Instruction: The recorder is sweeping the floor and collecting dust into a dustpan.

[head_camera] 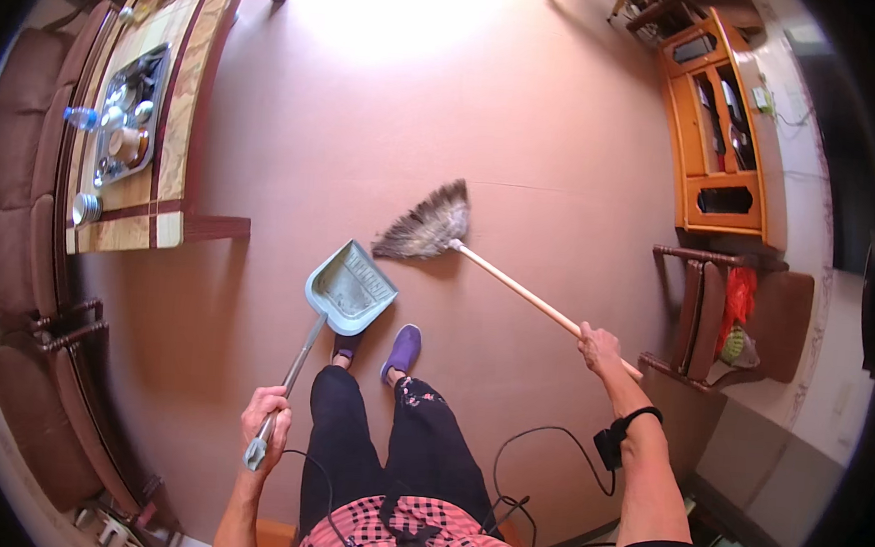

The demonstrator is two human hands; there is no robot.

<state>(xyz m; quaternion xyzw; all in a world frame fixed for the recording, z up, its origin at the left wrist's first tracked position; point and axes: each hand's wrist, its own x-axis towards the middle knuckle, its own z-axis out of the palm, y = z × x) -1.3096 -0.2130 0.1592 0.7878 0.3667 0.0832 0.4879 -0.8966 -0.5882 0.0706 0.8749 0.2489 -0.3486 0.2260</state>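
Observation:
My left hand (265,421) is closed around the metal handle of a light blue dustpan (352,287), whose pan is just ahead of my shoes, its open edge facing right. Small dark bits lie in the pan. With its fingers wrapped round the pale stick, my right hand (600,349) holds a broom with a fan-shaped, grey-brown head (429,224). The broom head rests on the floor ahead and slightly right of the dustpan; its left tip is close to the pan, and I cannot tell whether they touch.
At left, a long table (125,213) bears a metal tray (154,109) with cups, beside a brown sofa (11,172). An orange wooden cabinet (686,138) and a chair with bags (780,324) line the right side. Black cables (525,433) hang near my legs.

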